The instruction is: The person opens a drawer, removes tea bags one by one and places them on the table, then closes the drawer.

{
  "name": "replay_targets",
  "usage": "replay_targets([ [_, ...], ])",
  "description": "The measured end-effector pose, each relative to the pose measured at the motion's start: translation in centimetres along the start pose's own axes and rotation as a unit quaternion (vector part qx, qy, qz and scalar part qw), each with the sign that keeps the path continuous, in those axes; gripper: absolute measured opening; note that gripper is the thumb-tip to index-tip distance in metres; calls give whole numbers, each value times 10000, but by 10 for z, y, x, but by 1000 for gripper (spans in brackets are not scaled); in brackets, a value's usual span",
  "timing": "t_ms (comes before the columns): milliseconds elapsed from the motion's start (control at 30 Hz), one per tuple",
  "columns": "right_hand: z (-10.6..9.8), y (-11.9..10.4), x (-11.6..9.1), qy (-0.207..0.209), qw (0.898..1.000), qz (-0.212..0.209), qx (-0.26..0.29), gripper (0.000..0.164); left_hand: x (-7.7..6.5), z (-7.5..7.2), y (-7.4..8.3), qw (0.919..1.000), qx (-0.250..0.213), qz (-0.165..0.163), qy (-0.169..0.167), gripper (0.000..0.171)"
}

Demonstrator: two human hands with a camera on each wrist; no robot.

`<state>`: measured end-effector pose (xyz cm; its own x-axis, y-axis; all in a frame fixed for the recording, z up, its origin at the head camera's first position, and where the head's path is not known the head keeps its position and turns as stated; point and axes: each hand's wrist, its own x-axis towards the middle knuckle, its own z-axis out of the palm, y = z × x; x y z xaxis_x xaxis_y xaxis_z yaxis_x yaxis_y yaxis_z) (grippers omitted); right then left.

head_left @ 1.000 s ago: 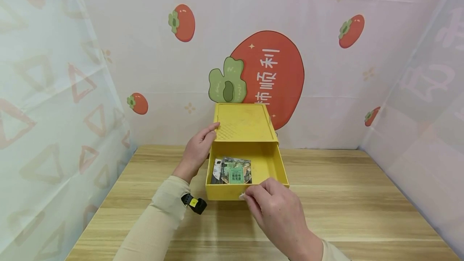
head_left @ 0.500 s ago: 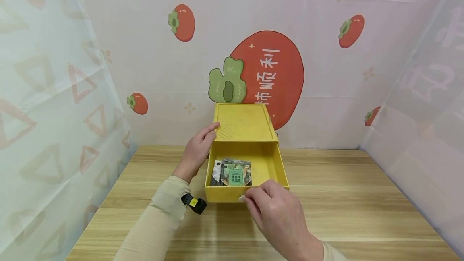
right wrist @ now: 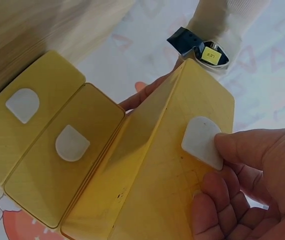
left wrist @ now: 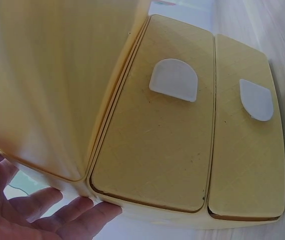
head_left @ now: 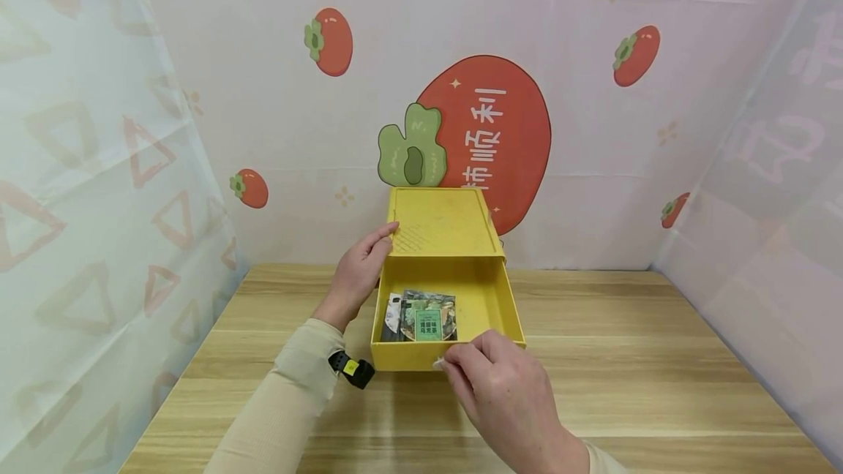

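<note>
Toward me, the top drawer (head_left: 403, 358) has come a little further out of the yellow cabinet (head_left: 441, 218) than one second ago, and my right hand (head_left: 503, 390) has come back with it. Its thumb and fingers are clamped on one white handle (right wrist: 200, 140) at the drawer front. My left hand (head_left: 356, 276) remains at the same place, with fingers apart and touching the left side of the cabinet.

I count one cabinet with three drawers and three white handles: one drawer is pulled out, and two closed drawers (left wrist: 147, 150) are below it. Inside the open drawer, at its left part, lie at least two packets (head_left: 429, 306); they overlap, so I cannot tell the full number. The cabinet stands on the wooden surface (head_left: 612, 357), near the printed wall (head_left: 579, 225).
</note>
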<state>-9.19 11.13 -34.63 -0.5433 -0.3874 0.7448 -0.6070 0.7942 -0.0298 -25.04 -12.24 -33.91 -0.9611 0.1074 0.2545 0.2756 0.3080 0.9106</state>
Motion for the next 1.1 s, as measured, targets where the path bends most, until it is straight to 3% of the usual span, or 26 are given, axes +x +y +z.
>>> replay_targets([
  [500, -2, -3, -3, 52, 10000, -39, 16, 18, 0, 0, -1, 10000, -64, -39, -9, 44],
  [1100, -4, -7, -7, -170, 9997, 114, -94, 19, -2, -1, 1, 10000, 39, -77, -13, 45],
])
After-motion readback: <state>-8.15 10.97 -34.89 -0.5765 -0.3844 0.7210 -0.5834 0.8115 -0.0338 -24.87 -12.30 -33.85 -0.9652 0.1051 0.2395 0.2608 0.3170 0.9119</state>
